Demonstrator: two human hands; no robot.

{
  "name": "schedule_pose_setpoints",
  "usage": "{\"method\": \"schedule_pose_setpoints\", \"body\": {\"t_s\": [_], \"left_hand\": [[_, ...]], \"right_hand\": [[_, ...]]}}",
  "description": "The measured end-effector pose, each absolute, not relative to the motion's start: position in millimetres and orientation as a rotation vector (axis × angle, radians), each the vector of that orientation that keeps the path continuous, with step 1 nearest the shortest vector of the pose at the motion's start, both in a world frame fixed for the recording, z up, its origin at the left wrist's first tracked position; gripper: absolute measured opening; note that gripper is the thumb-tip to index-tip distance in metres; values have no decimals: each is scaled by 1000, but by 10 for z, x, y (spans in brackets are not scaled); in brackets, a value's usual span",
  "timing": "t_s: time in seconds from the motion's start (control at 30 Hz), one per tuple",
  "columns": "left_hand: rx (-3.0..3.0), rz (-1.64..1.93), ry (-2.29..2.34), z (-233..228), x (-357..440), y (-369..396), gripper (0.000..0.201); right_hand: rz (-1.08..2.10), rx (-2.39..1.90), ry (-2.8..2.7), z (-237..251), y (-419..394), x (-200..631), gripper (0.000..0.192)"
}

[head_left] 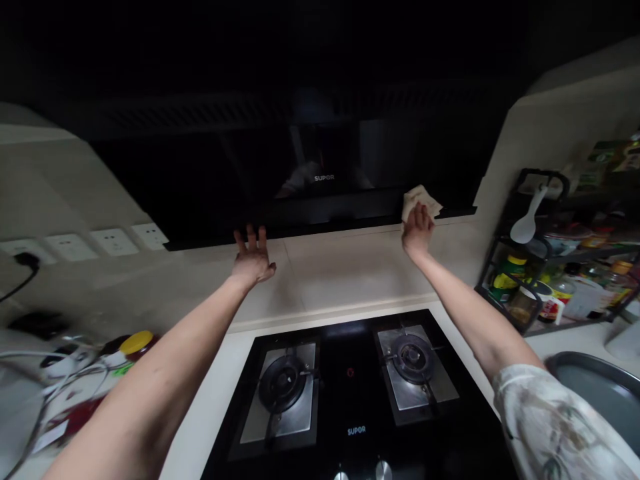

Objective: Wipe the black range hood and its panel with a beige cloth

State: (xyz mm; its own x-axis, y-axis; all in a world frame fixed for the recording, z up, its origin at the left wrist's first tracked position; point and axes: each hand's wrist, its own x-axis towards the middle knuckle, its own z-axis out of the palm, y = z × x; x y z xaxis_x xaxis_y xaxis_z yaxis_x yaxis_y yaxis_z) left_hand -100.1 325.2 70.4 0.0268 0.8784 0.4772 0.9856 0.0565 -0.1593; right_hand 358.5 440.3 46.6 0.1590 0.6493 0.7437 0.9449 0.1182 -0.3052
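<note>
A: Where is the cloth?

B: The white cloth (420, 199) sits bunched under the right hand (417, 230), which is closed over it and pressing it flat to the lower edge of the range hood (320, 180), right of the brand mark.

A: And the other?

B: The left hand (254, 257) is spread open and empty, palm on the wall tiles (340, 267) just below the hood, likely bracing. Both arms reach out straight over the gas hob (350, 387).

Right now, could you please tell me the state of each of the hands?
Left hand: open, fingers spread, flat against the beige tiled wall, holding nothing.
Right hand: pressing a crumpled white cloth against the black glass range hood.
</note>
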Motion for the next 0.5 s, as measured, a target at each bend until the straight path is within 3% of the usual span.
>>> {"method": "schedule_pose_setpoints", "body": {"t_s": [0.13, 0.27, 0.33, 0.5], "left_hand": [[-1908, -387, -1970, 782, -978, 3227, 116], [-1899, -724, -2012, 760, -854, 3109, 108], [-1891, -1134, -1941, 665, -687, 3035, 96], [-1399, -2890, -1769, 420, -207, 3061, 52]], "right_hand": [[-407, -1520, -1765, 478, 4155, 2549, 60], [-214, -1332, -1994, 560, 3894, 1621, 67], [-142, -1277, -2101, 614, 3793, 1239, 69], [57, -1071, -2312, 727, 3670, 679, 71]]}}
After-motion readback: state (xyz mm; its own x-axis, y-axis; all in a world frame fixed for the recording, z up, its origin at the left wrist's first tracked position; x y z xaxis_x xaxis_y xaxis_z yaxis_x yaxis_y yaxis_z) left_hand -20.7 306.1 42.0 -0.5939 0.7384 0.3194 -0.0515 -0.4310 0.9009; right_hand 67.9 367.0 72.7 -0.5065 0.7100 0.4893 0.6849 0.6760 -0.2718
